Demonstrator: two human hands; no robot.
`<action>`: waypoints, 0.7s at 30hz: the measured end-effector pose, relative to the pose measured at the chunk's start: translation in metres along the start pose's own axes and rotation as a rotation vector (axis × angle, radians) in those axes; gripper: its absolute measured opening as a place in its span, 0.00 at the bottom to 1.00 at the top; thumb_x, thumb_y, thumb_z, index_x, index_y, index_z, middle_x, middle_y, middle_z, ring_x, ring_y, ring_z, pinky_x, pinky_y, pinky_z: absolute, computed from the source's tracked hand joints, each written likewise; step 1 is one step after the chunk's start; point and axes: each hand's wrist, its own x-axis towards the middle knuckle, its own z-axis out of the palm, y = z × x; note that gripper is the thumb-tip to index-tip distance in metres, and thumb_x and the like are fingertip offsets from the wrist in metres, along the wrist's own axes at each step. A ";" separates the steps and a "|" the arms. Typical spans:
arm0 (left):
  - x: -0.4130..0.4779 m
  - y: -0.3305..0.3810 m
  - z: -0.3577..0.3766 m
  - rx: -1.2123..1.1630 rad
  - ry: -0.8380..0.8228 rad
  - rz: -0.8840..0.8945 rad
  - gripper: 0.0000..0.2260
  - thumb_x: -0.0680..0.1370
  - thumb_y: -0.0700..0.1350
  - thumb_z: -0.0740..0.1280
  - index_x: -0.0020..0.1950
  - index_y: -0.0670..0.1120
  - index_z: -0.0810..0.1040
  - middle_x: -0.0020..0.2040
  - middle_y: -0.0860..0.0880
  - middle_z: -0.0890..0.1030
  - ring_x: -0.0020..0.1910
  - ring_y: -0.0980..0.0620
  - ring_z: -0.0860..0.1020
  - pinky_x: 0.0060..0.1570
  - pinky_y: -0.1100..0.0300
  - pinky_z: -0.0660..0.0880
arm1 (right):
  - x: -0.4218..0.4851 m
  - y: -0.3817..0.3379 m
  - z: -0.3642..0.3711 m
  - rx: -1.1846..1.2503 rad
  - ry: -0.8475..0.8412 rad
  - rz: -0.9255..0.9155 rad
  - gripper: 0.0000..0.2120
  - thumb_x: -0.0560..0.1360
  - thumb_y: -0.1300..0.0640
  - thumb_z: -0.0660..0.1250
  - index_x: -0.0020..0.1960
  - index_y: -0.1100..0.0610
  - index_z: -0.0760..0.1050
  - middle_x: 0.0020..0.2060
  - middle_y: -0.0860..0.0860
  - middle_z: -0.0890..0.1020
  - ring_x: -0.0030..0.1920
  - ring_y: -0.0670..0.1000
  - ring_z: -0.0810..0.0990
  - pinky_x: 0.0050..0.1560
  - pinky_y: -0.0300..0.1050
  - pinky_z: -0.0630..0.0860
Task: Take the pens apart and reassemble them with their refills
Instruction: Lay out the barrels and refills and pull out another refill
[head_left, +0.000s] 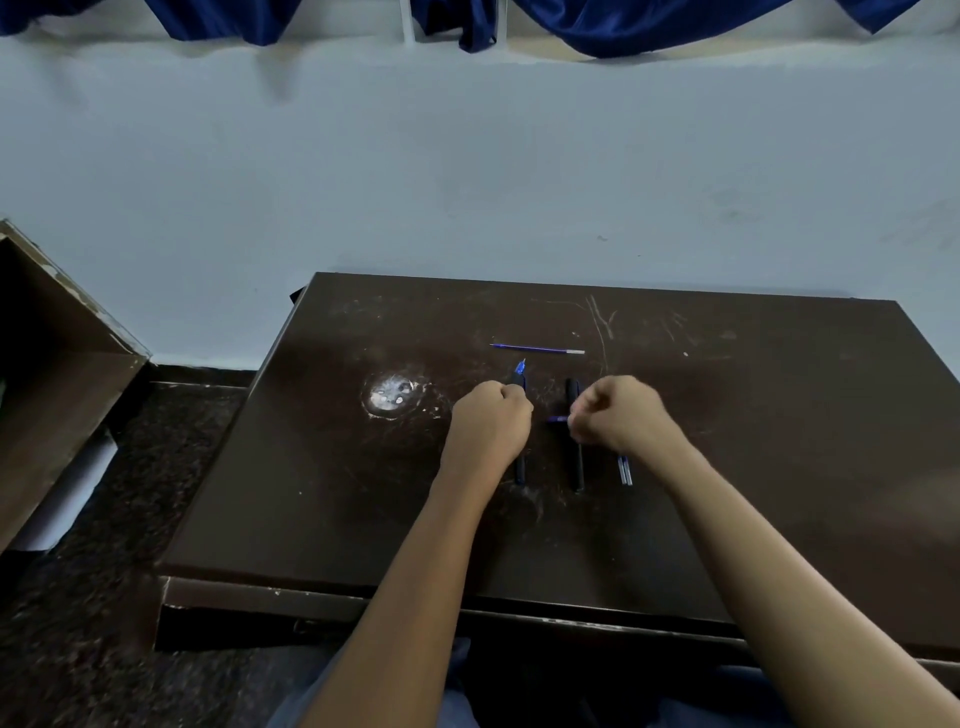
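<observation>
My left hand (491, 418) is closed over a black pen (520, 470) with a blue tip that pokes out past my knuckles. A second black pen (574, 467) lies on the dark brown table (779, 415), running away from me. My right hand (615, 413) is curled beside that pen, its fingertips pinching a small blue piece (558, 419). A loose blue refill (537, 348) lies crosswise farther back. Two thin refills (625, 470) show below my right wrist, partly hidden by it.
A whitish scuffed patch (392, 394) marks the table left of my hands. A pale wall stands right behind the table. A brown box or cabinet (57, 364) sits on the dark speckled floor at the far left.
</observation>
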 end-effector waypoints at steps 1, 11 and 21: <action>0.000 0.000 0.000 -0.006 -0.002 0.001 0.15 0.81 0.42 0.53 0.56 0.41 0.79 0.39 0.51 0.74 0.30 0.58 0.67 0.28 0.66 0.61 | -0.002 -0.001 0.006 -0.084 -0.028 -0.038 0.03 0.71 0.63 0.69 0.40 0.57 0.80 0.41 0.52 0.84 0.43 0.50 0.83 0.49 0.43 0.79; 0.004 -0.007 0.004 -0.062 0.019 0.023 0.15 0.81 0.47 0.53 0.54 0.45 0.78 0.46 0.48 0.79 0.34 0.57 0.71 0.33 0.61 0.66 | -0.010 0.001 0.025 -0.511 -0.147 -0.171 0.05 0.72 0.57 0.71 0.47 0.55 0.78 0.49 0.54 0.82 0.51 0.55 0.80 0.51 0.51 0.78; 0.007 -0.013 0.006 -0.079 0.006 0.053 0.13 0.81 0.48 0.54 0.51 0.46 0.77 0.44 0.48 0.79 0.33 0.56 0.72 0.30 0.61 0.67 | -0.003 -0.002 0.017 -0.292 -0.154 -0.131 0.05 0.71 0.60 0.71 0.46 0.59 0.81 0.44 0.51 0.82 0.47 0.50 0.80 0.47 0.42 0.76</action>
